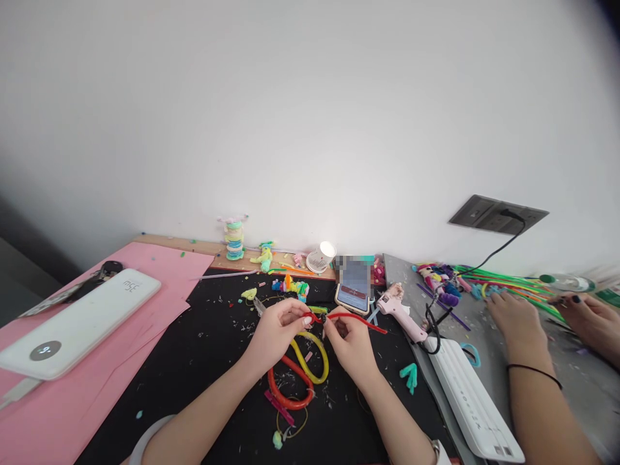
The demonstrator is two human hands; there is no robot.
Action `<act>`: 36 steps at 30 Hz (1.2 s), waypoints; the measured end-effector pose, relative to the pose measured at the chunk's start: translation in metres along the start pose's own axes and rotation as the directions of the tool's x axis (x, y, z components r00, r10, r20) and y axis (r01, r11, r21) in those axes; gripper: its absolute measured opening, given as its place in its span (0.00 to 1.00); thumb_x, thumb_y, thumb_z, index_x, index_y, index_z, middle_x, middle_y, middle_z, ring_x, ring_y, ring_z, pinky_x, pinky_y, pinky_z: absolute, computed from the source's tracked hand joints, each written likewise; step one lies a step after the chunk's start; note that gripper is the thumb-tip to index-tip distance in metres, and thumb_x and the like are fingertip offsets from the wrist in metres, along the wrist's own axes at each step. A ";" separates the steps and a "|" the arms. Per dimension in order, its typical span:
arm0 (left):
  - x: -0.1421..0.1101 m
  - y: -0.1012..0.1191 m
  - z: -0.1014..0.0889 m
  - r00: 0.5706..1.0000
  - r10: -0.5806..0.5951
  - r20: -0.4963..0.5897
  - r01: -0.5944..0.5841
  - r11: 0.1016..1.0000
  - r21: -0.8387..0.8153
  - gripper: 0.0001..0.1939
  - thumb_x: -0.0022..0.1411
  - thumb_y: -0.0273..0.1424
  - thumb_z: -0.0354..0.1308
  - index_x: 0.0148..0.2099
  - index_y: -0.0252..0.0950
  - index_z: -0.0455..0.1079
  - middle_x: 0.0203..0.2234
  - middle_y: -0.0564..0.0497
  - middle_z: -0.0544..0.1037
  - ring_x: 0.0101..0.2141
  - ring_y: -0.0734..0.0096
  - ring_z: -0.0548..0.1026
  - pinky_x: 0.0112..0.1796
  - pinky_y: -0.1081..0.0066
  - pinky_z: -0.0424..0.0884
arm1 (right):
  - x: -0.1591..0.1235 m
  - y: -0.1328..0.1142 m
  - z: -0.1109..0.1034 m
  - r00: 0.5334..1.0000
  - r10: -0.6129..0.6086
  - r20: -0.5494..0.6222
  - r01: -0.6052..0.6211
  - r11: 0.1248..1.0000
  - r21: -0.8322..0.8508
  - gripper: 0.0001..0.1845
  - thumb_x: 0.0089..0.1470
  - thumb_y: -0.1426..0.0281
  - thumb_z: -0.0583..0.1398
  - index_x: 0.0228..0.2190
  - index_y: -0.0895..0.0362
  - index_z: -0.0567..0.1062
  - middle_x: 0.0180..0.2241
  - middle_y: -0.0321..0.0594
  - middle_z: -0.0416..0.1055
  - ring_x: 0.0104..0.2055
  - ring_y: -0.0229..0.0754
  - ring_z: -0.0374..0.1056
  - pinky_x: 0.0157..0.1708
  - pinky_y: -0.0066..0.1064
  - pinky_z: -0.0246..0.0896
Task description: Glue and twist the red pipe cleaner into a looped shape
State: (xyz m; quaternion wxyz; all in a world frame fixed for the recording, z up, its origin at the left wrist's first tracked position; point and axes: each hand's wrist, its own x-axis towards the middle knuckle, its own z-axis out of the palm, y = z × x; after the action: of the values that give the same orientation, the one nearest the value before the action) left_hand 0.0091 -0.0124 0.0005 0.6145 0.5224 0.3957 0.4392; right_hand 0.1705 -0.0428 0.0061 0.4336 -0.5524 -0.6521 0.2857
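From the head view, your left hand (278,326) pinches the curled end of a red fuzzy stem (363,320) between thumb and fingertips. Your right hand (352,345) grips the same stem close by, its free end reaching out past the knuckles to the right. Both hands are over the middle of the black mat (217,394), and so is the stem, between the counter's near edge and its wooden far edge (203,246) along the wall. You have a small dark spot between your fingertips; I can't tell what it is.

Under your wrists lie a red loop (290,405) and a yellow loop (325,369), overlapping; a low forearm could drag them. Pinch too loosely and the curl may spring open; bend it too sharply and the wire core could kink. The free end points towards the pink glue gun (409,323), right of the phone (352,298); a wide pull could snag its cord, and the nozzle may be hot. Towards the right edge, a co-worker's hand (520,320) is near the loose stems (518,282).
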 end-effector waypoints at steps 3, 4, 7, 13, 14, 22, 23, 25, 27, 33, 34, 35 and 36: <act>-0.001 0.002 0.000 0.999 -0.021 -0.025 0.021 0.999 -0.028 0.07 0.50 0.30 0.61 0.33 0.35 0.69 0.27 0.52 0.75 0.32 0.69 0.75 0.36 0.71 0.71 | -0.001 -0.003 0.000 0.999 0.038 0.010 -0.038 0.998 0.045 0.12 0.55 0.64 0.54 0.23 0.56 0.66 0.20 0.34 0.63 0.23 0.38 0.62 0.24 0.27 0.57; -0.001 0.003 0.000 0.999 -0.032 -0.028 0.031 0.999 -0.037 0.07 0.50 0.30 0.62 0.33 0.35 0.69 0.27 0.52 0.75 0.32 0.69 0.75 0.36 0.71 0.71 | -0.001 -0.004 -0.001 0.998 0.052 0.016 -0.053 0.997 0.064 0.12 0.55 0.64 0.54 0.23 0.56 0.66 0.20 0.34 0.63 0.22 0.37 0.61 0.24 0.26 0.56; -0.002 0.007 0.001 0.997 -0.057 -0.047 0.054 0.996 -0.064 0.07 0.50 0.31 0.62 0.32 0.35 0.70 0.26 0.52 0.76 0.31 0.71 0.75 0.35 0.72 0.71 | 0.000 -0.006 -0.001 0.995 0.092 0.045 -0.097 0.986 0.135 0.12 0.54 0.64 0.55 0.22 0.56 0.65 0.19 0.33 0.63 0.21 0.36 0.59 0.22 0.26 0.54; -0.003 0.011 0.003 0.994 -0.086 -0.060 0.079 0.989 -0.122 0.08 0.49 0.32 0.64 0.32 0.34 0.70 0.25 0.53 0.76 0.29 0.72 0.74 0.33 0.73 0.70 | 0.001 -0.007 -0.002 0.988 0.119 0.103 -0.138 0.969 0.204 0.11 0.52 0.69 0.56 0.20 0.57 0.65 0.18 0.31 0.61 0.20 0.33 0.55 0.20 0.24 0.50; -0.003 0.010 0.003 0.994 -0.086 -0.061 0.078 0.989 -0.129 0.08 0.49 0.32 0.64 0.32 0.34 0.70 0.25 0.53 0.76 0.29 0.73 0.74 0.33 0.73 0.70 | 0.001 -0.007 -0.002 0.987 0.118 0.108 -0.138 0.970 0.200 0.11 0.52 0.69 0.56 0.20 0.57 0.65 0.18 0.31 0.61 0.20 0.33 0.55 0.20 0.24 0.50; -0.002 0.001 0.001 0.994 -0.095 -0.051 0.082 0.973 -0.217 0.09 0.50 0.32 0.64 0.32 0.34 0.70 0.26 0.53 0.76 0.29 0.74 0.73 0.35 0.74 0.70 | 0.002 -0.006 -0.001 0.979 0.122 0.166 -0.155 0.967 0.202 0.10 0.52 0.71 0.55 0.21 0.57 0.67 0.18 0.30 0.62 0.19 0.32 0.54 0.20 0.23 0.48; -0.002 0.000 0.001 0.994 -0.095 -0.049 0.082 0.971 -0.225 0.09 0.50 0.32 0.64 0.32 0.34 0.70 0.26 0.53 0.76 0.29 0.74 0.73 0.35 0.74 0.70 | 0.002 -0.005 -0.001 0.978 0.119 0.171 -0.153 0.967 0.201 0.10 0.52 0.71 0.55 0.21 0.57 0.67 0.18 0.31 0.62 0.19 0.32 0.54 0.20 0.23 0.48; -0.002 -0.002 0.000 0.994 -0.095 -0.046 0.081 0.968 -0.239 0.09 0.50 0.32 0.64 0.32 0.34 0.70 0.26 0.52 0.76 0.30 0.74 0.73 0.35 0.73 0.70 | 0.002 -0.004 -0.001 0.977 0.116 0.178 -0.152 0.967 0.204 0.10 0.53 0.70 0.55 0.21 0.57 0.67 0.19 0.31 0.62 0.19 0.32 0.54 0.20 0.23 0.48; -0.002 -0.002 0.000 0.994 -0.098 -0.044 0.084 0.965 -0.250 0.09 0.50 0.32 0.64 0.32 0.34 0.70 0.26 0.52 0.76 0.30 0.74 0.73 0.35 0.73 0.70 | 0.002 -0.004 -0.001 0.977 0.112 0.183 -0.150 0.966 0.211 0.10 0.53 0.70 0.55 0.22 0.57 0.68 0.19 0.31 0.62 0.19 0.32 0.54 0.20 0.23 0.48; -0.003 0.002 0.001 0.993 -0.115 -0.037 0.101 0.958 -0.268 0.09 0.49 0.32 0.64 0.31 0.34 0.69 0.25 0.54 0.76 0.29 0.74 0.73 0.36 0.73 0.69 | 0.000 -0.005 -0.001 0.977 0.110 0.182 -0.149 0.966 0.213 0.10 0.53 0.69 0.55 0.22 0.57 0.68 0.19 0.31 0.63 0.20 0.32 0.54 0.20 0.23 0.49; -0.003 0.002 0.001 0.992 -0.118 -0.037 0.103 0.958 -0.268 0.09 0.49 0.32 0.64 0.31 0.34 0.69 0.25 0.54 0.76 0.29 0.74 0.73 0.36 0.73 0.69 | 0.000 -0.005 -0.001 0.977 0.111 0.184 -0.150 0.966 0.209 0.10 0.53 0.69 0.55 0.22 0.57 0.68 0.19 0.31 0.63 0.20 0.33 0.54 0.20 0.23 0.49; -0.003 0.002 0.001 0.992 -0.120 -0.038 0.106 0.958 -0.267 0.09 0.49 0.32 0.64 0.31 0.34 0.69 0.25 0.54 0.75 0.29 0.74 0.73 0.36 0.72 0.69 | 0.001 -0.005 -0.001 0.976 0.112 0.186 -0.150 0.967 0.205 0.10 0.53 0.68 0.55 0.22 0.57 0.68 0.19 0.31 0.63 0.19 0.33 0.54 0.20 0.23 0.49; -0.003 0.002 0.001 0.992 -0.121 -0.037 0.107 0.958 -0.267 0.09 0.48 0.32 0.65 0.31 0.34 0.69 0.25 0.54 0.75 0.29 0.74 0.74 0.36 0.72 0.69 | 0.001 -0.006 -0.001 0.976 0.112 0.187 -0.150 0.968 0.201 0.10 0.53 0.68 0.55 0.22 0.57 0.68 0.19 0.31 0.63 0.19 0.33 0.55 0.20 0.24 0.49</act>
State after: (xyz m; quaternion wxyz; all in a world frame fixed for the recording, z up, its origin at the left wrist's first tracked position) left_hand 0.0089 -0.0151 0.0032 0.6924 0.4002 0.3792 0.4655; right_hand 0.1687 -0.0434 0.0114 0.4120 -0.5175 -0.6150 0.4292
